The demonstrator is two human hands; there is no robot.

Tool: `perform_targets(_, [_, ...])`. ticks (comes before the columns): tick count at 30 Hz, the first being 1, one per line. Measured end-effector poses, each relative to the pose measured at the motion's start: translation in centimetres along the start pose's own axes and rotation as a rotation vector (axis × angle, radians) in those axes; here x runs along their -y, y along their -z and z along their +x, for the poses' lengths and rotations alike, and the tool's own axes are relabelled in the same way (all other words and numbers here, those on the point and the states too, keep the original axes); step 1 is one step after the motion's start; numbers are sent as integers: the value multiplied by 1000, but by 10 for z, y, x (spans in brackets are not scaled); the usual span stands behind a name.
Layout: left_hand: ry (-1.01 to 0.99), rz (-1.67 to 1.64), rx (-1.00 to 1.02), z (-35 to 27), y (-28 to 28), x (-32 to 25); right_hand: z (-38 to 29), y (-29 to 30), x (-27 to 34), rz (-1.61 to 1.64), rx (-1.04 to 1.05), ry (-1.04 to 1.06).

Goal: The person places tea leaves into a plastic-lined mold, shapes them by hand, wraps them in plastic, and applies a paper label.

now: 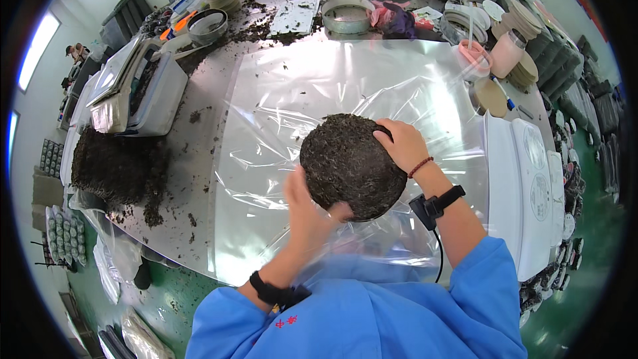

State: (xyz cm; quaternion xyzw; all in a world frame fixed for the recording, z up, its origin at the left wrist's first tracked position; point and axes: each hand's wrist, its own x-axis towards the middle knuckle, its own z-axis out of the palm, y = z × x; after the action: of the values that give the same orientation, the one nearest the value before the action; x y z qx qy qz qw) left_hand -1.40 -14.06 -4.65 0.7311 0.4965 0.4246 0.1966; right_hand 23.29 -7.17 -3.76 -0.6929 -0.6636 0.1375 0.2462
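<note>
A round, flat cake of dark pressed leaf-like material (351, 167) is tilted over a clear plastic sheet (264, 169) that covers the middle of the table. My right hand (406, 147) grips its upper right edge, thumb on the face and fingers around the rim. My left hand (309, 214) is blurred at the lower left edge, its fingers and thumb spread apart; whether it touches the cake is not plain. The underside of the cake is hidden.
Left of the sheet lie a dark matted block (114, 164) and a plastic bin (167, 94). At the back stand a metal ring (344, 27) and gloves (398, 20). White printed paper stacks (503, 194) lie right; a pink-white bottle (507, 52) stands behind.
</note>
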Motion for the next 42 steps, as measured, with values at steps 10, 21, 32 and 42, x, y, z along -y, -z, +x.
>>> perform_targets(10, [-658, 127, -21, 55, 46, -34, -9, -7, -4, -22, -112, 227])
perform_targets(21, [-442, 274, 502, 56, -39, -9, -13, -13, 3, -140, -188, 187])
perform_targets(32, [-360, 530, 813, 48, -65, 8, -9, -15, 19, -550, -152, 425])
perform_targets(42, [-483, 385, 788, 48, -59, 5, 0, -16, 6, -611, -90, 202])
